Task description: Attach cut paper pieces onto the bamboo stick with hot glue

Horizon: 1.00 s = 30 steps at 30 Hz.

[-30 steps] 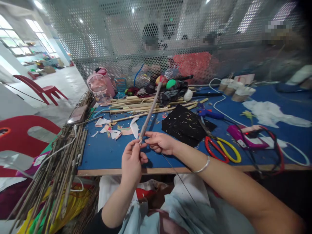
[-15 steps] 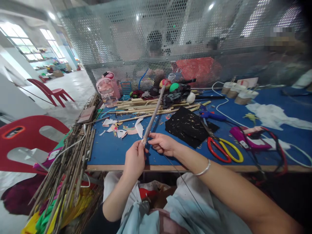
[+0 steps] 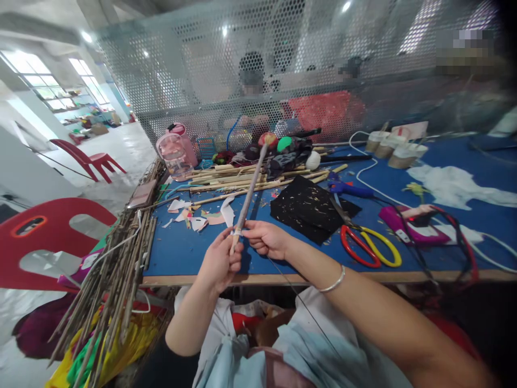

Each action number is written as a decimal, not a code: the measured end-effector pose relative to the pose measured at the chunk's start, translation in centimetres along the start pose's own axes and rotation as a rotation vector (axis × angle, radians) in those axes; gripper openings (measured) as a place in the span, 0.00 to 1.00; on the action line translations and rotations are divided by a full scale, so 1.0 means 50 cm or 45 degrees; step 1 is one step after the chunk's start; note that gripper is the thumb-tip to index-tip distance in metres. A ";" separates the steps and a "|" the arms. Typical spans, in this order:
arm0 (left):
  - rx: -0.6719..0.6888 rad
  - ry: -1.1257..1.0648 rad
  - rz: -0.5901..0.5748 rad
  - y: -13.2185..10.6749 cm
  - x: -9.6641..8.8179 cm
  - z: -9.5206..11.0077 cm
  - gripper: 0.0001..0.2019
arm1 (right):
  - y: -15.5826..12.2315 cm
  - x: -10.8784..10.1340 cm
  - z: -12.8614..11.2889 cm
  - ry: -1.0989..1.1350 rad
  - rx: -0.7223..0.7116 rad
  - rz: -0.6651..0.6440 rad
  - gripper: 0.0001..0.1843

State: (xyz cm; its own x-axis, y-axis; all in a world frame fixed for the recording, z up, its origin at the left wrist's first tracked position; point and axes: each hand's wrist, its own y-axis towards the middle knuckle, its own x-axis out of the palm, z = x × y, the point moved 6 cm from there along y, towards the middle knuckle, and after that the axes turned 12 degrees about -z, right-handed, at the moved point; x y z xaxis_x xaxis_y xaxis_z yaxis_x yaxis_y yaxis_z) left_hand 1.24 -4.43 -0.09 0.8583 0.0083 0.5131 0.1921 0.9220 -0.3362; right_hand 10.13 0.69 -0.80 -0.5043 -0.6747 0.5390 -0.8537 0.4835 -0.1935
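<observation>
A long, thin stick (image 3: 251,194), wrapped in grey along most of its length, points away from me over the blue table. Its near end is bare pale wood. My left hand (image 3: 220,262) is closed on that end, thumb along one side and fingers curled round the other. At the edge of the grey wrapping, the pinched fingertips of my right hand (image 3: 267,238) touch the stick. From below my right hand a thin dark cord (image 3: 301,297) runs down over my lap. The curled fingers hide where the cord meets the stick.
Scissors (image 3: 369,245) with red and yellow handles lie right, near a black cloth (image 3: 305,210) and a blue glue gun (image 3: 350,188). Paper scraps (image 3: 197,222) and pale sticks (image 3: 226,175) lie beyond my hands. A bundle of twigs (image 3: 117,280) flanks the table's left side.
My left hand has turned and opened its grip somewhat, so the bare wooden end shows. My right fingertips have closed in on the stick there. The view has shifted slightly.
</observation>
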 end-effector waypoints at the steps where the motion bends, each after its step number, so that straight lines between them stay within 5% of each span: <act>1: -0.065 -0.212 -0.077 -0.001 0.006 -0.007 0.06 | 0.001 0.002 0.002 0.010 0.002 -0.024 0.13; 5: -0.203 -0.565 -0.237 -0.006 0.019 -0.016 0.07 | 0.002 0.000 0.009 -0.006 0.001 0.006 0.13; 8: -0.200 -0.253 -0.206 -0.004 0.013 -0.007 0.05 | 0.002 -0.003 0.011 -0.071 0.002 0.068 0.13; 14: -0.017 0.323 -0.086 0.002 0.005 0.025 0.29 | 0.008 0.004 0.008 -0.133 0.021 0.081 0.13; 30: 0.037 0.420 -0.146 0.000 0.007 0.017 0.32 | 0.006 -0.008 -0.013 -0.387 -0.052 0.064 0.13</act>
State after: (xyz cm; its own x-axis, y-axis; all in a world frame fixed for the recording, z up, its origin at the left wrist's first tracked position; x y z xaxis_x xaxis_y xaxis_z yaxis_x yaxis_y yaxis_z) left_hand 1.14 -4.08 0.77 0.9403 -0.2174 0.2617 0.2868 0.9204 -0.2658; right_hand 10.16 1.46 -0.52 -0.5669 -0.7822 0.2584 -0.8238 0.5385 -0.1773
